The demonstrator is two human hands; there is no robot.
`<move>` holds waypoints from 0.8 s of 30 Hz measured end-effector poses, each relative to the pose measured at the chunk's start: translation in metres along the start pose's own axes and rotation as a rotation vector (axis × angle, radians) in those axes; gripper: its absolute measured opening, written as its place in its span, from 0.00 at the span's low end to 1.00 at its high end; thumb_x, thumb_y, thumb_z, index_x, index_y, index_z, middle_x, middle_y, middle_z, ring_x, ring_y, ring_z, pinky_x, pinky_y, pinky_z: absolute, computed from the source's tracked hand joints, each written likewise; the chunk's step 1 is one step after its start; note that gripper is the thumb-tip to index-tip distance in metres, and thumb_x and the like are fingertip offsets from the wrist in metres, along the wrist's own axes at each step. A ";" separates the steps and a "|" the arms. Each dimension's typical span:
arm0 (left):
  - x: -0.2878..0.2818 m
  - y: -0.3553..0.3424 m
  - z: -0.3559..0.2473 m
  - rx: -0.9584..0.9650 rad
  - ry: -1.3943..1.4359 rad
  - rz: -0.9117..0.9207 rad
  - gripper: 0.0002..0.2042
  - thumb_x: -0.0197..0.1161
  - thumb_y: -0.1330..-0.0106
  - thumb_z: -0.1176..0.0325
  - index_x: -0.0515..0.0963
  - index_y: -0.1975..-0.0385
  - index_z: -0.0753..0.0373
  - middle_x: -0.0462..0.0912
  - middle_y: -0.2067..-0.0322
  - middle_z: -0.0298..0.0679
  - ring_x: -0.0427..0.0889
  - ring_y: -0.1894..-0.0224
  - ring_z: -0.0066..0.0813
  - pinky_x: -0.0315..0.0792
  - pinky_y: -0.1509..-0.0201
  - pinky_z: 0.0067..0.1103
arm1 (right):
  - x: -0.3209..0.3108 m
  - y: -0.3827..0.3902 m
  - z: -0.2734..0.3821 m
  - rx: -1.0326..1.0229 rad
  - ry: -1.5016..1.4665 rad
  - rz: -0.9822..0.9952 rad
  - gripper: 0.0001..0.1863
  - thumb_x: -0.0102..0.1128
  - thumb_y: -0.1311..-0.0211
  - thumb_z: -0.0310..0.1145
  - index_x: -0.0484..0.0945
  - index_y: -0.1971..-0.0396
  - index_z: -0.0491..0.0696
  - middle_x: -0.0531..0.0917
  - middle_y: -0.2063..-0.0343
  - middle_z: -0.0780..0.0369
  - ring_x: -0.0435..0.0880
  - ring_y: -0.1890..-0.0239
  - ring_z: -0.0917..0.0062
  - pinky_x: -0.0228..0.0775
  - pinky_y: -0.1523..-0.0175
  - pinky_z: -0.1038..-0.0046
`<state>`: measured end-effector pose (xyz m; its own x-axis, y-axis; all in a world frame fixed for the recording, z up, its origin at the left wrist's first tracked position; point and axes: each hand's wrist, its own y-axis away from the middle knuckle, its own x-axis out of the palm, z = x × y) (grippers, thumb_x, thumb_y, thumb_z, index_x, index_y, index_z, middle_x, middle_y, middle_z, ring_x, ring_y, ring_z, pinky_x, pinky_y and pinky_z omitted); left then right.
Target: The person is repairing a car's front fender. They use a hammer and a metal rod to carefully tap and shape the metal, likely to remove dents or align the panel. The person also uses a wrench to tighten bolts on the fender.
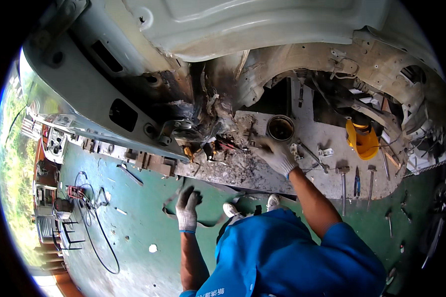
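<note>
My left hand (187,208), in a grey work glove with dark fingertips, hangs over the floor short of the metal bench (248,175), fingers loosely bent and apart, holding nothing. My gloved right hand (275,156) reaches over the bench beside a round metal can (280,127) with dark contents. Its blurred fingers are near small metal parts (249,131); whether they hold anything I cannot make out. Above the bench is a car body (262,27) with a scorched, torn metal section (208,111). To the right lie a long tool (314,158), pliers (357,180) and hammers (343,185).
A yellow plastic object (362,141) sits at the bench's right. A grey body rail (94,104) runs along the upper left. On the green floor (139,213) are cables (91,222), a red machine (74,192), a loose strap (171,210) and scattered tools.
</note>
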<state>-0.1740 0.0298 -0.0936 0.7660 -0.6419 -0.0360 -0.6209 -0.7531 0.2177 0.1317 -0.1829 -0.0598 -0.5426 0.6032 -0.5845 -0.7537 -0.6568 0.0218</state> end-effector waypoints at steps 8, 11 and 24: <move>-0.111 0.135 0.314 -0.334 -1.547 0.838 0.09 0.62 0.34 0.64 0.87 0.60 0.54 0.89 0.55 0.46 0.88 0.52 0.46 0.81 0.50 0.37 | 0.085 0.085 -0.235 0.519 0.306 0.432 0.24 0.65 0.45 0.49 0.87 0.54 0.48 0.87 0.52 0.50 0.86 0.48 0.56 0.77 0.43 0.61; -0.100 0.182 0.295 -0.670 -1.236 0.637 0.22 0.51 0.28 0.50 0.83 0.49 0.59 0.86 0.47 0.46 0.84 0.44 0.49 0.78 0.43 0.36 | 0.092 0.081 -0.242 0.568 0.353 0.485 0.25 0.64 0.46 0.49 0.87 0.53 0.48 0.87 0.51 0.49 0.86 0.47 0.55 0.77 0.42 0.60; -0.015 0.134 0.289 -0.578 0.116 -0.367 0.18 0.65 0.28 0.63 0.80 0.45 0.66 0.85 0.65 0.37 0.81 0.69 0.25 0.78 0.64 0.25 | 0.176 -0.188 -0.229 0.368 0.635 0.247 0.22 0.57 0.34 0.44 0.82 0.44 0.51 0.85 0.45 0.52 0.84 0.42 0.55 0.76 0.38 0.56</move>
<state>-0.3171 -0.1036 -0.3457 0.9422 -0.3165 -0.1095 -0.1541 -0.7000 0.6973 0.2623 -0.0565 -0.3524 -0.4781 0.0104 -0.8783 -0.7736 -0.4786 0.4154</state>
